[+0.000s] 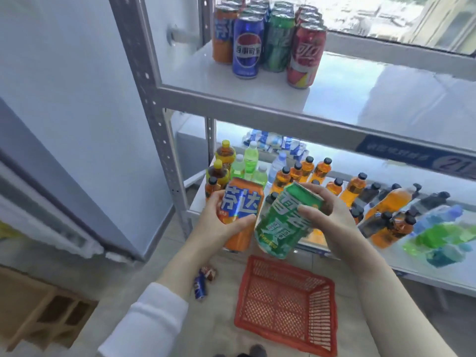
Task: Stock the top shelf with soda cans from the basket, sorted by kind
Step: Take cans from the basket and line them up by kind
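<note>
My left hand [219, 222] grips an orange soda can [240, 207], held upright below the top shelf [360, 99]. My right hand [332, 215] holds a green soda can [283, 225], tilted with its top to the upper right. On the top shelf's left end stand four rows of cans, front to back: orange cans [222, 37], blue cans [247, 47], green cans [279, 42] and red cans [306, 55]. The red plastic basket [286, 302] sits on the floor beneath my hands and looks empty. Two cans, a blue can [200, 287] and a red can [210, 271], lie on the floor left of the basket.
The lower shelf [386, 258] holds many bottles: orange, dark, green and blue drinks, plus water bottles. A grey metal upright [154, 104] frames the rack's left side. A wooden crate [41, 310] sits at the bottom left by a white wall.
</note>
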`<state>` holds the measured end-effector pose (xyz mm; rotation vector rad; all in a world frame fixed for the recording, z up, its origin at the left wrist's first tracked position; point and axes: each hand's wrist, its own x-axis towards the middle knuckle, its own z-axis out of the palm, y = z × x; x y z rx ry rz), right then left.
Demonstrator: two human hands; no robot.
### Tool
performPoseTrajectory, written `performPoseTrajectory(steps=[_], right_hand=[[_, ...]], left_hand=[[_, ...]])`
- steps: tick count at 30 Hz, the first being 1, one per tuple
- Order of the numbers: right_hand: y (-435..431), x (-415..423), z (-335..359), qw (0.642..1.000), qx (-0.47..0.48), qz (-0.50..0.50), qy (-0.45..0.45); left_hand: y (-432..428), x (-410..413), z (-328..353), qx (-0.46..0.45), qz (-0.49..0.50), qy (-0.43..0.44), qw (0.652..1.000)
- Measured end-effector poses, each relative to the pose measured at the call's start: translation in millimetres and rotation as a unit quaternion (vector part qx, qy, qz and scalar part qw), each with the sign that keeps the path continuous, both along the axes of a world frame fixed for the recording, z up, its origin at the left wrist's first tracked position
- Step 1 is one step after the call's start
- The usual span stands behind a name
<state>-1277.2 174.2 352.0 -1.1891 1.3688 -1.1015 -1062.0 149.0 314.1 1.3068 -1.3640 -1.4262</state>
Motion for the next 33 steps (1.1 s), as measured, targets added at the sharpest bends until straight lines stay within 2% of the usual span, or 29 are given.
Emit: performPoseTrajectory(steps=[9,17,27,33], right_hand=[[-65,-6,72,0.995,-0.098,0.002,0.009],[-114,-12,123,0.985,-0.142,0.068,0.076],[-188,-3,169,0.976,-0.157,0.077,0.127],[-238,1,193,0.966,-0.159,0.059,0.196]], left_hand=[[-63,-17,69,-0.091,0.023,0.021,0.995],[-98,-27,103,-0.123,0.051,0.044,0.990],[-173,-10,137,-0.153,0.070,0.036,0.985],[-233,18,146,-0.175,0.095,0.009,0.980]])
